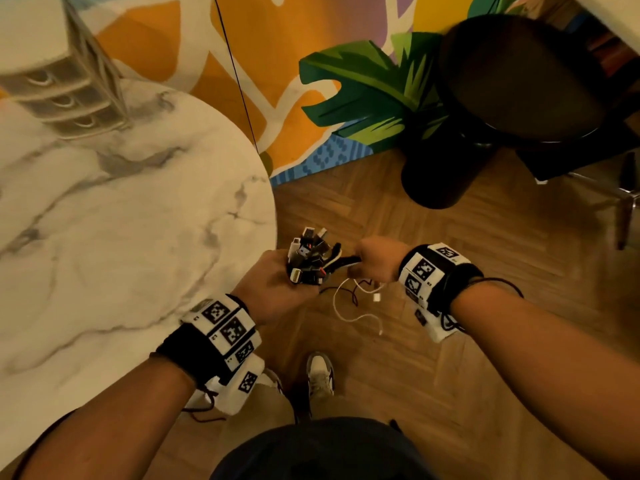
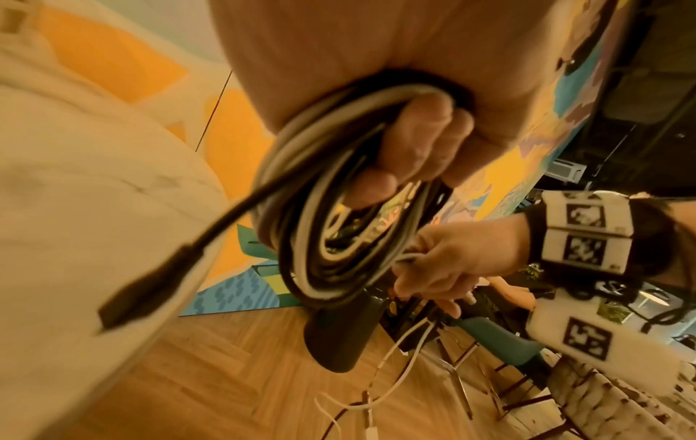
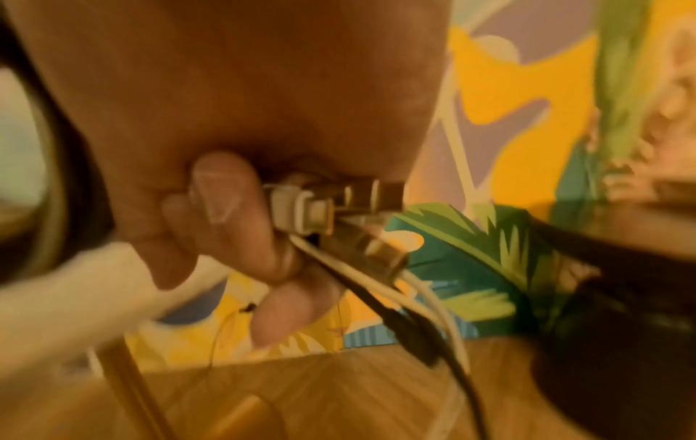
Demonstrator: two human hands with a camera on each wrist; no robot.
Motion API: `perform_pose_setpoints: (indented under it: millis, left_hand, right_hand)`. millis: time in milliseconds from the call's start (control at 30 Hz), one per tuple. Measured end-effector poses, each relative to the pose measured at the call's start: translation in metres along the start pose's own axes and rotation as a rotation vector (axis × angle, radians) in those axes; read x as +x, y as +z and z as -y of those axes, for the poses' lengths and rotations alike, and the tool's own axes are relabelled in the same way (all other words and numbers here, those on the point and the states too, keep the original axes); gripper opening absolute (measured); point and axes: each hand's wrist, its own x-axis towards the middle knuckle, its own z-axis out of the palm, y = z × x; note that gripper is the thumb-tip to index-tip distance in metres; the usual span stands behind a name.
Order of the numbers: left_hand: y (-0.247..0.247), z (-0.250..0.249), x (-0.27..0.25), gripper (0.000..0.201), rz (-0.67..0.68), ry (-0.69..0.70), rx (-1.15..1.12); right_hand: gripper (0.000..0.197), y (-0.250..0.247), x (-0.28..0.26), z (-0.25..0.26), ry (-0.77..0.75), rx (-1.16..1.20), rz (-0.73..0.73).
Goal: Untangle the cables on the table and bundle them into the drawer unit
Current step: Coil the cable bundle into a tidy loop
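Several cables (image 1: 308, 259) sit coiled in my left hand (image 1: 277, 285), fingers wrapped tight round the bundle, held off the table (image 1: 138, 220) edge. My right hand (image 1: 375, 261) is closed on loose strands and plugs. White tails (image 1: 349, 306) dangle floorward. I judge: feed tails into the coil before heading to the drawer unit (image 1: 69, 102).

Coiled black and white cables (image 1: 310, 259) off the table, loose ends dangling floorward.

Herringbone wood floor (image 1: 450, 306), colourful leafy mural wall (image 1: 311, 46)
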Motion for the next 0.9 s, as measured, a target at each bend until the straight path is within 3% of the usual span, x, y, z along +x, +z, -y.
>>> perform_pose_setpoints:
  millis: [100,200,400,533,700,900]
  left_hand:
    - [0.006,-0.001,0.004,0.016,-0.152,-0.025,0.066]
    - [0.011,-0.006,0.013,0.021,-0.296,-0.055,0.001]
    - [0.015,-0.023,0.034,0.018,-0.387,-0.127,-0.193]
    - [0.014,-0.033,0.036,0.022,-0.382,-0.172,-0.403]
    - [0.015,-0.044,0.031,0.021,-0.288,-0.243,-0.616]
    - [0.006,-0.04,0.03,0.013,-0.243,-0.3,-0.607]
  right_hand:
    - [0.021,-0.001,0.0,0.002,-0.007,0.495,0.059]
    - [0.022,-0.004,-0.004,0.013,-0.051,0.944,-0.048]
    - [0.035,0.002,-0.008,0.056,-0.071,1.289,-0.402]
    - [0.034,0.011,-0.008,0.063,-0.149,1.229,-0.59]
    - [0.027,0.021,-0.011,0.063,-0.23,1.26,-0.65]
    - [0.029,0.024,-0.009,0.053,-0.307,0.683,-0.679]
